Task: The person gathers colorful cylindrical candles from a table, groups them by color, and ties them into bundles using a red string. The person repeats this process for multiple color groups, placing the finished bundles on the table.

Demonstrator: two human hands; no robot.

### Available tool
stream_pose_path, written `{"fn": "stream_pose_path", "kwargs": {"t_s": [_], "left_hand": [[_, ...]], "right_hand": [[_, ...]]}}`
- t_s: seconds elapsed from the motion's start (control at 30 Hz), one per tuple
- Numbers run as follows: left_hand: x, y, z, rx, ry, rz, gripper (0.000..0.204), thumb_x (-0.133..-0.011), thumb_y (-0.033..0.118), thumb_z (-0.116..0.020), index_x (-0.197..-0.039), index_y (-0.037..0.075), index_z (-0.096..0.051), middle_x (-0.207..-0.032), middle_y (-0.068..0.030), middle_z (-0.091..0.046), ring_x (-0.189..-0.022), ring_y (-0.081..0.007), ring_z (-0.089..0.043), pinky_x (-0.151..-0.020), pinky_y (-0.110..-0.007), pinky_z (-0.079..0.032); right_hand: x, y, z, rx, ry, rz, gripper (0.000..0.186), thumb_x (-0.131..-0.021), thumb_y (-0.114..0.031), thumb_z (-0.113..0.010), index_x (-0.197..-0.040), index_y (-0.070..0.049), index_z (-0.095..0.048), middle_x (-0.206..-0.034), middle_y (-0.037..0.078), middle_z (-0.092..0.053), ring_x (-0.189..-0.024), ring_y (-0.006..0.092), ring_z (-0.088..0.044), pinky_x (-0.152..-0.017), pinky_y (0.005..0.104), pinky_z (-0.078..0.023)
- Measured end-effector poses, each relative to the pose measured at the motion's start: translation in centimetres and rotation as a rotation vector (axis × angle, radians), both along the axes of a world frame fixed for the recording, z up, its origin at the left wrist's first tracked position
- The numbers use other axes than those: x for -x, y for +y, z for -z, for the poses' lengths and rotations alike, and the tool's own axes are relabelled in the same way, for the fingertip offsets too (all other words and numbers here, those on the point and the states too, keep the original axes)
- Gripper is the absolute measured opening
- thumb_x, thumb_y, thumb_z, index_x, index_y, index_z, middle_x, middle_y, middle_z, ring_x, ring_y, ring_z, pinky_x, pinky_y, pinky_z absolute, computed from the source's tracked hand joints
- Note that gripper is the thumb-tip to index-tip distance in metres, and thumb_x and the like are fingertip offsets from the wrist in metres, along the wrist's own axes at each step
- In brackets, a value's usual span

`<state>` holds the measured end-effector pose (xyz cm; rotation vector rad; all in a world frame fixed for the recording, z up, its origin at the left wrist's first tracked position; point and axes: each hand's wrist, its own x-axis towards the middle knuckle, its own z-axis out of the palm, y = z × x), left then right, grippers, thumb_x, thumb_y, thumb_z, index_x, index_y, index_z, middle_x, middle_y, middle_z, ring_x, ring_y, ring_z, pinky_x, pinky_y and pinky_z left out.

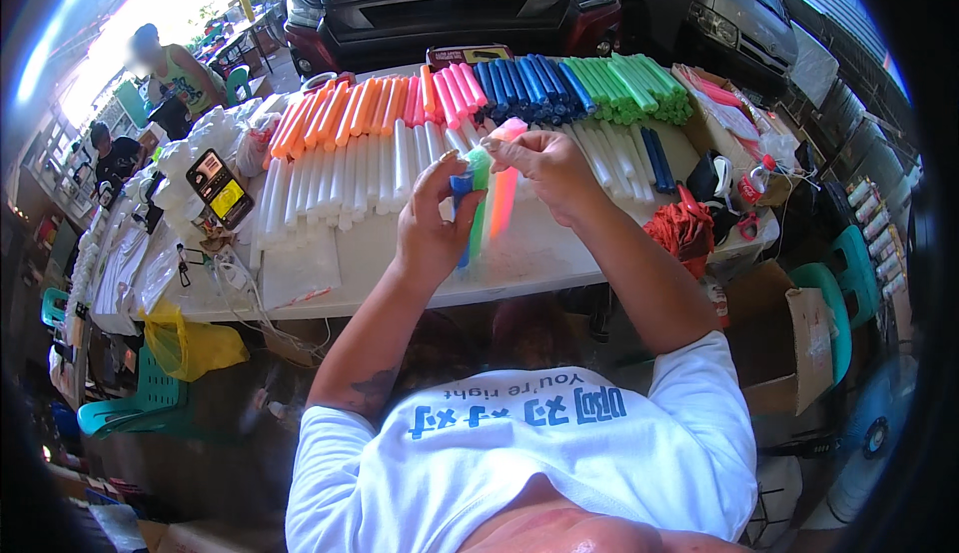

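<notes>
Above the near edge of the white table, my left hand is closed round a bundle of slim, candle-like sticks. A blue candle lies against its fingers, with a green candle and a blurred orange-pink candle beside it. My right hand pinches at the bundle's upper end; what lies between its fingertips is too small to make out. Rows of white candles lie behind my hands. Beyond them are piles of orange candles, pink candles, blue candles and green candles.
A phone stands propped at the table's left beside white plastic bags. At the right are a red cloth, a bottle and a cardboard box. A yellow bag hangs at the front left. Vehicles and two people are beyond.
</notes>
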<state>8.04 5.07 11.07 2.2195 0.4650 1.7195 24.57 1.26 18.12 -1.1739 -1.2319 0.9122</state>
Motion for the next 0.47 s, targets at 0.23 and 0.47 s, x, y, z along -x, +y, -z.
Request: {"fn": "stream_pose_path", "kwargs": {"t_s": [0.23,0.47], "left_hand": [[-0.4,0.3,0.2,0.022,-0.099,0.000,0.057,-0.079,0.003,-0.074,-0.126,0.004,-0.043,-0.109,-0.0160,-0.062,-0.088,-0.0254,-0.068,-0.074,-0.033,-0.055],[-0.5,0.3,0.0,0.052,-0.098,0.061,0.056,-0.080,0.001,-0.073,-0.127,0.004,-0.043,-0.111,-0.0147,-0.061,-0.092,-0.0257,-0.068,-0.079,-0.032,-0.055]], "right_hand": [[0.7,0.0,2.5,-0.022,-0.454,0.303,0.034,-0.084,-0.034,-0.072,-0.073,-0.004,-0.061,-0.076,0.007,-0.062,-0.074,0.0127,-0.056,-0.067,0.0276,-0.043],[-0.4,3.0,4.3,-1.042,-1.074,0.407,0.020,-0.087,-0.031,-0.063,-0.101,-0.017,-0.067,-0.118,0.009,-0.055,-0.119,0.0275,-0.045,-0.100,0.0470,-0.029]]}}
